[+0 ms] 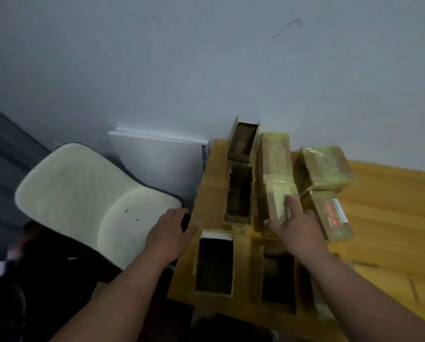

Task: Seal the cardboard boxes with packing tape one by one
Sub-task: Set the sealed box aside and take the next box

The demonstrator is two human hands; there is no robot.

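Observation:
Several cardboard boxes stand on a wooden table (391,218). Three open boxes show dark insides: one at the back (243,141), one in the middle (240,193), one near the front left (215,265). A taped, shiny box (277,159) lies in the middle row. My right hand (295,225) rests on its near end (277,203), index finger straight and thumb spread to the left. My left hand (168,234) is at the table's left edge, fingers curved. A dark shape sits between its thumb and fingers; I cannot tell what it is.
Two more taped boxes lie at the right: one at the back (323,169), one with a red label (334,215). Another open box (279,282) sits under my right forearm. A cream chair (83,193) stands left of the table. White panels (157,156) lean on the wall.

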